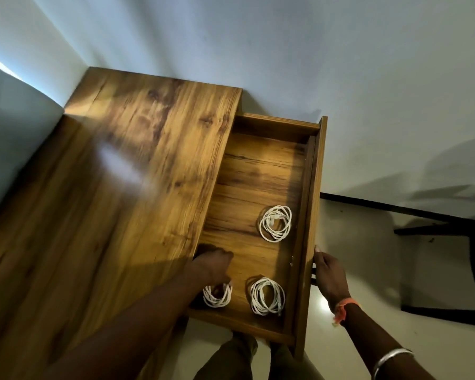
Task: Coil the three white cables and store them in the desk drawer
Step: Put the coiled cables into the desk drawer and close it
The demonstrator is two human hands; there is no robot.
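Desk top (121, 174): honey-brown wood grain, dark knots, streaks. Drawer (252, 171): same brown grain. Far cable (275, 223), near-right cable (268, 296), near-left cable (217, 297): all white. Right wrist: orange thread band (343, 308), silver bangle (390, 357). Wall (340, 64) pale grey.

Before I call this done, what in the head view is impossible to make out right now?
- Left coil: head view, top covered by the left hand and forearm.
- Left hand's fingertips: head view, lost in shadow under the desk top; a grip cannot be judged.
- Any drawer handle: head view, behind the drawer front and the right hand gripping it.
- Cable plugs: head view, too small to identify.
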